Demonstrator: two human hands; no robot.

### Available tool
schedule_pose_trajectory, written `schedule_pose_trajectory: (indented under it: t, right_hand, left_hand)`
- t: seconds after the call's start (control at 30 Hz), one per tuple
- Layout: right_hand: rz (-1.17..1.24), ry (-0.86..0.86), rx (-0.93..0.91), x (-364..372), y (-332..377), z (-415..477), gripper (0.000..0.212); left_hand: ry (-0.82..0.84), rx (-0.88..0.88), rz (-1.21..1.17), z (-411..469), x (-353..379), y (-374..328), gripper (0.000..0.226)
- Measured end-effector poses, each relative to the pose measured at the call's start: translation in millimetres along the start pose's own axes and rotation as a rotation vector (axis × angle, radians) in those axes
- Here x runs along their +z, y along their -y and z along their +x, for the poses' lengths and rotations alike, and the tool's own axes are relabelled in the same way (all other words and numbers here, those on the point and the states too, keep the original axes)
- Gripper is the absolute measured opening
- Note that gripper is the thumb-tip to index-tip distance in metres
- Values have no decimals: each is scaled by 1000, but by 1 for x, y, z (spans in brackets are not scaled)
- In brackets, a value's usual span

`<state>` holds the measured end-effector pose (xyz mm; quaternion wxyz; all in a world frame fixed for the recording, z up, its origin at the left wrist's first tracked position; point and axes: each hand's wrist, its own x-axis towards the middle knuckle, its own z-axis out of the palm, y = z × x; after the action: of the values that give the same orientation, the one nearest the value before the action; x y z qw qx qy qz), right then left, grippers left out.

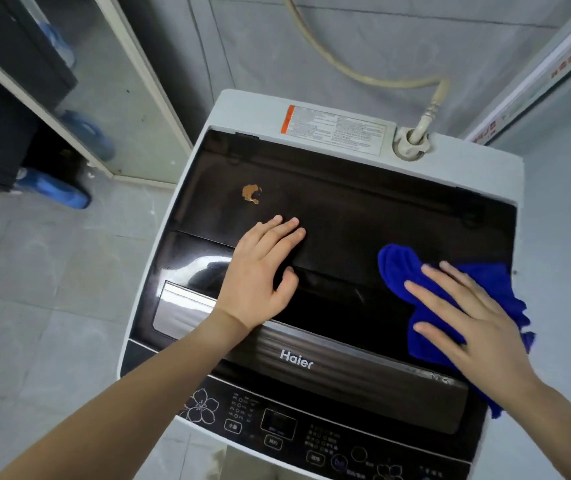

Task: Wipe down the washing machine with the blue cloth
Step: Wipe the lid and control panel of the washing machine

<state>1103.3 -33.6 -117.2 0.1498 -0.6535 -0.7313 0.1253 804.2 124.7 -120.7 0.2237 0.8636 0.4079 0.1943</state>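
I am standing over a Haier top-loading washing machine (478,161), looking down on its closed dark lid (363,216). My left hand (260,271) is lying flat, palm down, on the left half of the lid across the fold line; its fingers (287,230) are lying straight and close together, pointing toward the rear, with the thumb set apart to the right. It is holding nothing. My right hand (464,313) is pressing flat on the blue cloth (398,268), its fingers (426,292) straight and spread, pointing toward the left. The cloth is lying bunched on the right front part of the lid, showing beyond my fingertips, and one end is trailing over the machine's right edge under my wrist. A brown stain (252,194) is sitting on the lid just beyond my left fingertips, apart from them and well apart from the cloth. At the rear of the white top a printed label (334,128) is lying beside the inlet fitting, where a beige hose (363,76) is entering at the rear right corner. The control panel (277,427) is running along the front edge, below the brand badge (296,359). Blue water jugs (65,194) are lying on the grey tiled floor (34,306) to the left, blurred.
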Motion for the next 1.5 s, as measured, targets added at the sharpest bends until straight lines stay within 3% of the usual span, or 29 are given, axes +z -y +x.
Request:
schedule_pose_trajectory:
  t: [0.07, 0.2, 0.37, 0.5, 0.7, 0.97, 1.23, 1.5]
  right_hand:
    - [-32, 11, -48, 7, 7, 12, 54]
    - [48, -10, 26, 3, -2, 69, 56]
    - [128, -168, 333, -26, -63, 92, 53]
    - [154, -273, 504, -20, -52, 48, 53]
    - [-15, -186, 371, 16, 20, -23, 52]
    - [139, -310, 505, -20, -52, 57, 50]
    - [31, -181, 269, 1, -16, 1, 49]
    - [97, -252, 401, -16, -42, 45, 48]
  left_hand:
    - [0, 0, -6, 1, 0, -1, 55]
    - [14, 3, -5, 0, -1, 0, 56]
    - [25, 11, 10, -1, -2, 1, 55]
    - [23, -2, -4, 0, -1, -1, 54]
    - [18, -2, -7, 1, 0, -2, 54]
    - [-13, 7, -13, 0, -3, -8, 55]
    - [-11, 10, -3, -1, -4, -9, 55]
    - [4, 8, 3, -3, -6, -10, 54]
